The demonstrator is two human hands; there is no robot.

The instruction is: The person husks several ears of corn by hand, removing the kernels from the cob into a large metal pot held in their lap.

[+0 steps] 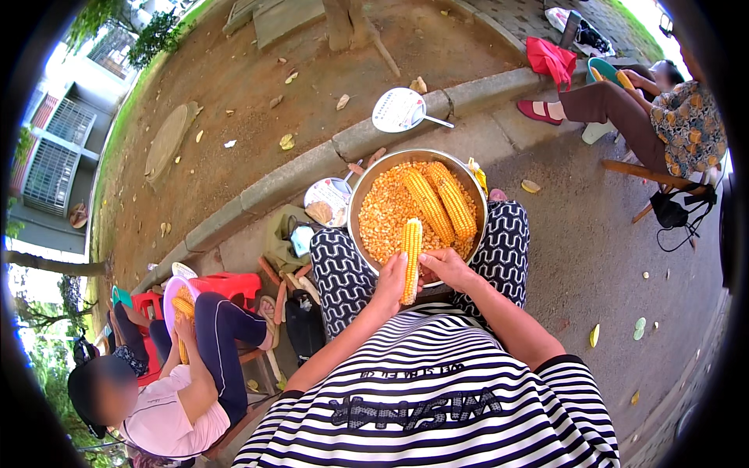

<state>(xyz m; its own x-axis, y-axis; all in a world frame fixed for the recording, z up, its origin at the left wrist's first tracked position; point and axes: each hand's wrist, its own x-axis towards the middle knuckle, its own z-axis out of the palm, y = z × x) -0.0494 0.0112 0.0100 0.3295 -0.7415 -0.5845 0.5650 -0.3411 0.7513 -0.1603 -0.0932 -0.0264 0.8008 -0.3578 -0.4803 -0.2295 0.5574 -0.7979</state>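
Observation:
Both of my hands grip one ear of yellow dried corn (411, 251), held upright over the near rim of a round metal bowl. My left hand (391, 284) wraps its left side, and my right hand (449, 267) has its thumb and fingers against the right side. The metal bowl (356, 234) rests on my lap between my patterned trouser legs. Loose corn kernels (380, 205) fill much of it. Two more ears, a left one (429, 205) and a right one (453, 199), lie on the kernels. The fingers beneath the held ear are partly hidden.
Paper fans (399, 110) lie on and beside the stone kerb (292, 167). Bare cobs (281, 301) and a black bag (305, 330) are left of my leg. A person (169, 403) at left holds corn over a pink basin (171, 292); another person (679, 126) sits at right.

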